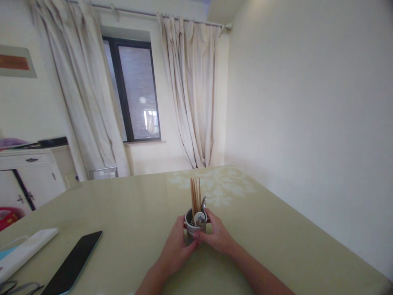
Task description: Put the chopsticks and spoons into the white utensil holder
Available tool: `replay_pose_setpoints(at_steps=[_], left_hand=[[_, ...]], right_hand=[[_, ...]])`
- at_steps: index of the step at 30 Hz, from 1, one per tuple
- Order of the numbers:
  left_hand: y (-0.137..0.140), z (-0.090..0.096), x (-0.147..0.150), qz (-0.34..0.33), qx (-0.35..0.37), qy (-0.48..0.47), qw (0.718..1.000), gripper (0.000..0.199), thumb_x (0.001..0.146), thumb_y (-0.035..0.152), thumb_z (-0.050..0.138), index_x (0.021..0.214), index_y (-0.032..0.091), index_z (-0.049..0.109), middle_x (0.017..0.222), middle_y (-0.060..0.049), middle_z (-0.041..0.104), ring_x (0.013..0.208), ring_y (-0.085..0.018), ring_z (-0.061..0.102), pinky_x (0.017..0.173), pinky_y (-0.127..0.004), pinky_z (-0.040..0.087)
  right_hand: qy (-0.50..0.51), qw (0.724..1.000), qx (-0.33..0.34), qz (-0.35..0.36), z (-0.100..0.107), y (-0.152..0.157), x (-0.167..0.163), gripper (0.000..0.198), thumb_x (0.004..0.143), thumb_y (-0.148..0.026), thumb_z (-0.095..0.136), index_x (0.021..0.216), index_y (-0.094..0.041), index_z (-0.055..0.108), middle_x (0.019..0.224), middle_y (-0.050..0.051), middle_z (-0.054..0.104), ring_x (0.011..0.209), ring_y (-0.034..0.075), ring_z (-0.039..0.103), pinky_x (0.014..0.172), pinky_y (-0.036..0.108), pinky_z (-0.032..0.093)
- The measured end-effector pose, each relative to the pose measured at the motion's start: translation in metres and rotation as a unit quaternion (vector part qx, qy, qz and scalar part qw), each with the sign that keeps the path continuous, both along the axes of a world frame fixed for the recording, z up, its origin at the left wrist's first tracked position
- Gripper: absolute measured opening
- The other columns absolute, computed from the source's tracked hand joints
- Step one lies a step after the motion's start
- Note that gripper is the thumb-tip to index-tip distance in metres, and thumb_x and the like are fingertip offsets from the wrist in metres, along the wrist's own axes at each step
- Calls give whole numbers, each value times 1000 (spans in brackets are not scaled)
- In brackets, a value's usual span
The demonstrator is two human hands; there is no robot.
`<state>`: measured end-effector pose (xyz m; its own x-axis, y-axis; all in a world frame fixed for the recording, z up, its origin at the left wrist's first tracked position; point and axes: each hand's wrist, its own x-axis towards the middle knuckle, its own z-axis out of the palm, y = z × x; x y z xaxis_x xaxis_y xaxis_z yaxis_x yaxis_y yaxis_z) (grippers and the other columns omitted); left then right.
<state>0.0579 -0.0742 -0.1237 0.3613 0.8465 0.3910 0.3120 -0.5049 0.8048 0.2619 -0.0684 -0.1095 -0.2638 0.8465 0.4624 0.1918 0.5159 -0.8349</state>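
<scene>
A grey metal utensil holder [190, 229] with small holes in its wall stands upright on the table [129, 213]. Several wooden chopsticks [195, 194] rise from it, beside a metal spoon [204, 202] leaning to the right. A round white spoon bowl [199, 218] shows at the near rim. My left hand [176, 246] wraps the holder's left side, thumb across the front. From the right, my right hand [216, 233] grips it too, its thumb meeting the front near the left thumb. The fingers behind the holder are mostly hidden.
A black phone-like slab [73, 262] lies at the left, beside a white power strip [27, 254] and some cables [26, 287]. A wall [307, 123] borders the table's right side. Beyond the far edge hang curtains [196, 90]; a white cabinet [33, 172] stands far left.
</scene>
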Motion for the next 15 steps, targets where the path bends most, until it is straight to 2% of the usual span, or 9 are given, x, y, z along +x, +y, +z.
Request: replay_pose_setpoints(at_steps=[4, 6, 9, 11, 13, 14, 15], left_hand=[[1, -2, -2, -7, -8, -10, 1000, 59, 87, 43, 77, 138, 23, 58, 130, -13, 68, 116, -33, 64, 101, -43, 50], [4, -1, -8, -26, -20, -11, 999, 65, 84, 38, 79, 143, 23, 55, 134, -14, 67, 118, -33, 63, 99, -42, 51], [11, 12, -23, -25, -22, -28, 999, 69, 81, 29, 76, 146, 24, 53, 136, -13, 65, 121, -31, 62, 93, -40, 55], [11, 26, -34, 31, 22, -58, 998, 50, 85, 28, 69, 134, 23, 61, 126, -11, 68, 113, -27, 64, 89, -39, 56], [0, 40, -44, 95, 101, -99, 985, 20, 93, 30, 61, 110, 22, 67, 105, -8, 70, 96, -23, 66, 81, -35, 56], [-9, 44, -48, 124, 146, -122, 974, 14, 98, 32, 58, 100, 22, 67, 95, -6, 69, 87, -20, 65, 77, -33, 55], [-22, 46, -52, 142, 186, -144, 962, 18, 101, 34, 56, 94, 21, 66, 89, -5, 67, 81, -19, 64, 73, -31, 55]], right_hand=[[-5, 1000, -2, -4, -1, 0, 0, 68, 78, -49, 86, 133, -19, 63, 125, 12, 73, 113, 33, 68, 100, 46, 53], [-11, 1000, -7, -16, -2, 1, 1, 71, 76, -50, 88, 134, -18, 62, 124, 12, 73, 113, 33, 68, 100, 46, 53], [-12, 999, -14, -34, -7, 3, 0, 73, 74, -53, 88, 133, -18, 62, 125, 14, 73, 112, 34, 68, 97, 46, 55], [-7, 999, -13, -29, -11, 5, 0, 72, 76, -53, 87, 134, -18, 62, 127, 14, 72, 113, 34, 68, 97, 46, 55], [-5, 999, -16, -31, -15, 8, -1, 74, 76, -54, 87, 135, -19, 61, 130, 15, 71, 116, 35, 67, 99, 48, 54], [-7, 999, -21, -38, -17, 9, -1, 76, 75, -54, 87, 137, -18, 60, 132, 16, 70, 117, 35, 67, 100, 50, 53], [-9, 999, -25, -46, -19, 9, -1, 79, 74, -54, 88, 138, -18, 59, 133, 17, 69, 118, 36, 66, 101, 51, 53]])
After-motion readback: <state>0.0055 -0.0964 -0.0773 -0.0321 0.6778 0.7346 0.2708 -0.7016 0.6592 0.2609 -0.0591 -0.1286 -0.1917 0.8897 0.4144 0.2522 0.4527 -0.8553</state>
